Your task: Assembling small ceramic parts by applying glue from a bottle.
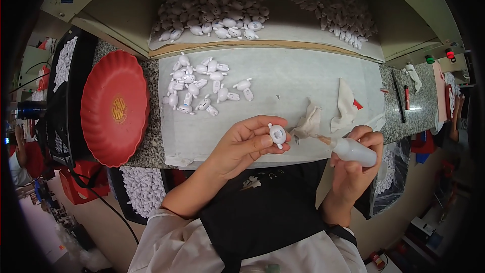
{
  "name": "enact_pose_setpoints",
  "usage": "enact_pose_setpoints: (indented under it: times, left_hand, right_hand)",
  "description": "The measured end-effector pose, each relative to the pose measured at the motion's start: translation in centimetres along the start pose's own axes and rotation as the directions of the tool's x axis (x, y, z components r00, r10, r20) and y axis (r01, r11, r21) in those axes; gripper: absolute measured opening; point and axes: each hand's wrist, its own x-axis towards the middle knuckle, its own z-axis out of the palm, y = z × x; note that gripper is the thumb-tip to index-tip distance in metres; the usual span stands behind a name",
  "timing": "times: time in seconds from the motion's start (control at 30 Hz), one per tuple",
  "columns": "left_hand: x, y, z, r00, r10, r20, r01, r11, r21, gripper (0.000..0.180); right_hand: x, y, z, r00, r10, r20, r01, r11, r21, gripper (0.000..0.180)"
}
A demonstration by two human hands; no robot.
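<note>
Between the thumb and fingers of my left hand [247, 144] is a small white plastic figure head [277, 134], its hollow opening facing up. My right hand [359, 159] grips a translucent squeeze bottle [355, 152], tilted so that its narrow tip points left toward the head. A gap separates the tip from the head. Just beyond the tip lies a crumpled, stained cloth [309, 121]. Several assembled white figures [194, 85] are spread over the left part of the white sheet [273, 73], some with faces upward.
A red scalloped bowl [115, 108] stands on the granite counter at the left. Behind the sheet, a shelf holds a heap of white heads [212, 7] and a pile of smaller white parts [338, 10]. Another cloth [345, 105] lies at right. A tray of white parts [143, 190] sits below the counter's left.
</note>
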Motion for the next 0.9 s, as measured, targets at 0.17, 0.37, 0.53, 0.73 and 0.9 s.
enact_pose_setpoints:
  times: [0.17, 0.37, 0.53, 0.73, 0.9]
  left_hand:
    - [-0.1, -0.3, -0.2, 0.999, 0.015, 0.035, -0.015, 1.0, -0.018, 0.032]
    - [-0.2, -0.3, 0.1, 0.999, 0.029, 0.027, -0.03, 1.0, 0.01, 0.031]
    - [-0.2, -0.2, 0.3, 0.999, 0.028, 0.034, -0.028, 1.0, 0.014, 0.031]
    - [-0.2, -0.1, 0.2, 1.0, 0.018, 0.026, -0.019, 1.0, 0.024, 0.032]
    - [-0.1, -0.1, 0.1, 1.0, 0.01, 0.0, -0.01, 0.998, 0.056, 0.032]
  right_hand:
    - [-0.3, 0.8, 0.6, 0.96, -0.28, -0.009, 0.279, 0.957, -0.079, 0.045]
    - [-0.9, 0.7, 0.5, 0.875, -0.426, 0.23, 0.466, 0.871, -0.158, 0.047]
    - [-1.1, 0.7, 1.2, 0.882, -0.416, 0.223, 0.467, 0.836, -0.288, 0.042]
    - [-1.1, 0.8, 1.3, 0.872, -0.42, 0.251, 0.484, 0.818, -0.311, 0.041]
    - [-1.0, 0.7, 1.2, 0.871, -0.403, 0.282, 0.48, 0.819, -0.313, 0.042]
